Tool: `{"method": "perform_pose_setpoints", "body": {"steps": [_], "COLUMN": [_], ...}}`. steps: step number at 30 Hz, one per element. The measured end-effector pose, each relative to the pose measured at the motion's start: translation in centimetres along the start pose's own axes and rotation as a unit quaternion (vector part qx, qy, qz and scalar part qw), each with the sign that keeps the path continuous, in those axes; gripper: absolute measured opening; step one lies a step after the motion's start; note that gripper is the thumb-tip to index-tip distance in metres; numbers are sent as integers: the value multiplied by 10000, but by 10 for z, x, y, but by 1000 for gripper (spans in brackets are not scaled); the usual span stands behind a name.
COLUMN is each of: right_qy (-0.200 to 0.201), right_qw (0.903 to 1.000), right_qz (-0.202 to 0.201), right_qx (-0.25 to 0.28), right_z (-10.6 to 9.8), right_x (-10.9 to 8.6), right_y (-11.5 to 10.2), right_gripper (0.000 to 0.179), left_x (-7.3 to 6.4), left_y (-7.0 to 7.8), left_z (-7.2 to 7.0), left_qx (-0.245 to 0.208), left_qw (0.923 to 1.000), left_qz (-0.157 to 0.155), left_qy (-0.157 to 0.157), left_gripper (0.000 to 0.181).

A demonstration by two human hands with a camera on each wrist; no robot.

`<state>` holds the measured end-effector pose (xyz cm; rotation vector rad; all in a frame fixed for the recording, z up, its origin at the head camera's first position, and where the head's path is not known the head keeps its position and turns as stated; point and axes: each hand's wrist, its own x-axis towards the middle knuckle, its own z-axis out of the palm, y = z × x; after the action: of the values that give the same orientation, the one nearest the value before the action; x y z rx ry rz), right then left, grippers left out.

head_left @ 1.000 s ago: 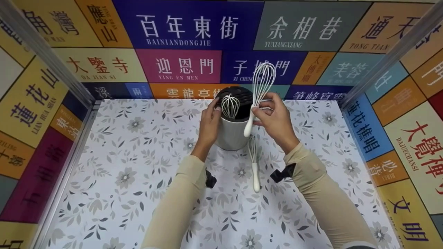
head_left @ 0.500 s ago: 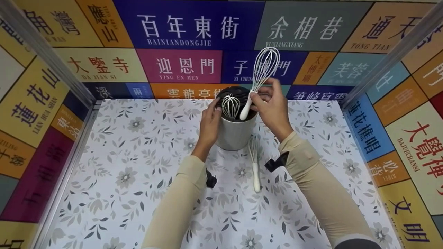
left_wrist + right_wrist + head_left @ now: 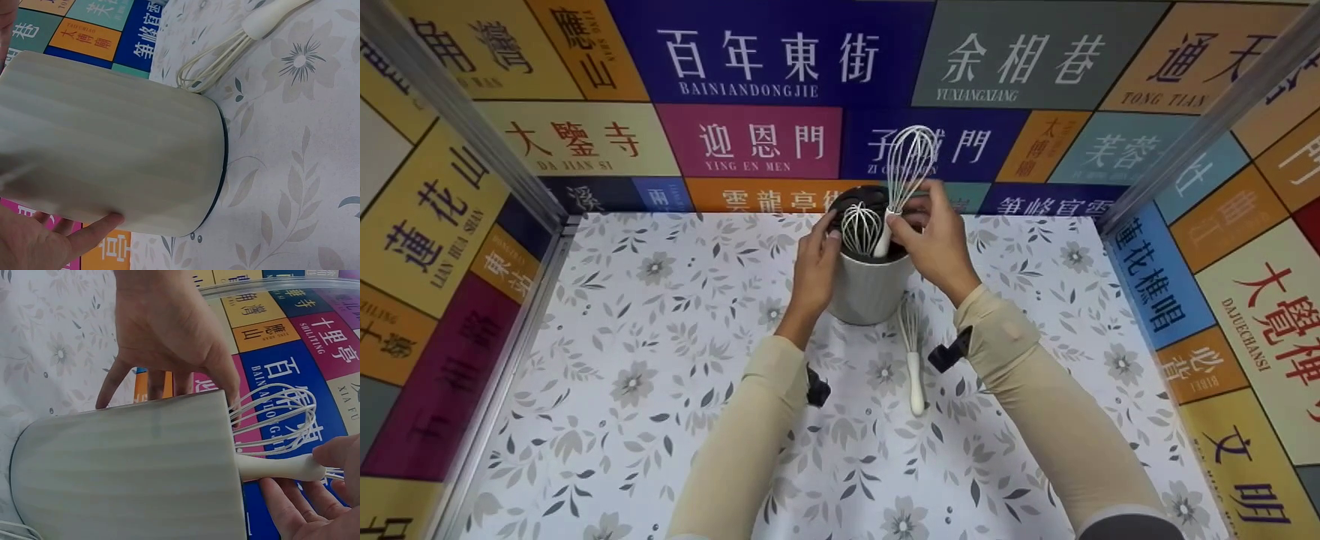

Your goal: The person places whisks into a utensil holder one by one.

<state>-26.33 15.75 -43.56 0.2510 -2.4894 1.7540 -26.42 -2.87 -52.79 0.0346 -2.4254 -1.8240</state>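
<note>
A pale grey utensil holder [image 3: 866, 292] with a black inside stands upright on the table. My left hand [image 3: 815, 266] grips its left side, thumb over the rim and fingers spread along the outer wall. Wire loops of one whisk [image 3: 861, 227] rise from the holder, its lower part hidden inside. My right hand [image 3: 941, 240] pinches a second whisk near where the wires meet the white handle [image 3: 281, 468]. That whisk tilts loops-up, its handle end down inside the holder's mouth. A third whisk [image 3: 915, 382] lies on the table in front of the holder, handle toward me.
The table is covered with a floral cloth [image 3: 630, 450]. Panels with coloured lettering [image 3: 769, 52] rise behind it and on both sides, with metal posts [image 3: 1192, 112] at the corners.
My right hand carried the whisk left over the holder, rising at first, then lowered its handle end into the mouth. My left hand and the whisk on the table stayed put.
</note>
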Motion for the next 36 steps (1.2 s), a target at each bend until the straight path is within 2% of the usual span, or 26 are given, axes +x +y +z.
{"method": "perform_pose_setpoints", "body": {"steps": [4,11,17,24,32,36], "right_qy": [-99,-42,-126,-182,-70,41], "right_qw": [9995,9967,9932,9948,9953,9965], "right_qz": [-32,-133,-67,-45,-291,-520], "right_qx": [-282,-804,-1155,-1005,-921,-659], "right_z": [2,3,5,5,3,4], "right_x": [-1,-3,-6,-7,-12,-14], "right_y": [4,9,8,7,6,6], "right_gripper": [52,51,49,54,65,58], "left_x": [1,1,0,0,-1,0], "left_y": [0,0,0,0,0,0], "left_z": [1,1,0,1,1,0], "left_qx": [1,36,65,113,59,69], "left_qw": [10000,9999,9999,9999,10000,10000], "left_qz": [11,82,53,8,48,6], "left_qy": [13,99,89,101,48,25], "left_gripper": [46,45,46,46,46,47]}}
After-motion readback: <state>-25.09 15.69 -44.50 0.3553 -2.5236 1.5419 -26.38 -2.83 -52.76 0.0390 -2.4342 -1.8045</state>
